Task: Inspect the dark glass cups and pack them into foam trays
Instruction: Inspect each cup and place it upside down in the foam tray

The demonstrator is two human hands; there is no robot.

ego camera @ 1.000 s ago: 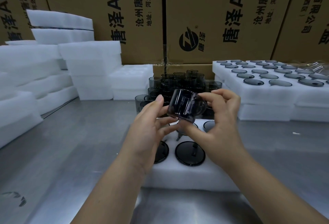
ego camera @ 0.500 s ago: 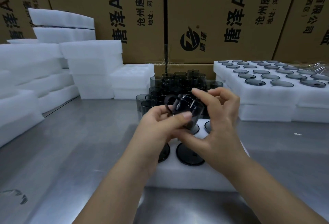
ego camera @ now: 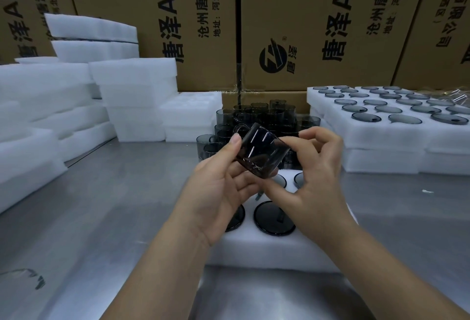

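- Nearest the camera, a white foam tray (ego camera: 267, 251) is lying on the brushed steel table (ego camera: 101, 218). Round dark seated cups (ego camera: 274, 218) are filling its front pockets, and the hands are hiding part of the rows behind.
- Directly above that tray, both hands are clamping one dark glass cup with a handle (ego camera: 262, 154). The left hand (ego camera: 216, 192) is cradling it from below with the thumb on its wall, while the right hand (ego camera: 312, 182) is pinching its right edge.
- The cup is tilting, its long axis leaning off vertical and its handle pointing up and left. Which end is the mouth is hard to tell. Packing is likely calling for levelling it, then lowering it straight down.
- Behind, a cluster of loose dark cups (ego camera: 256, 118) is waiting, and filled white foam trays (ego camera: 381, 136) are sitting to the right.
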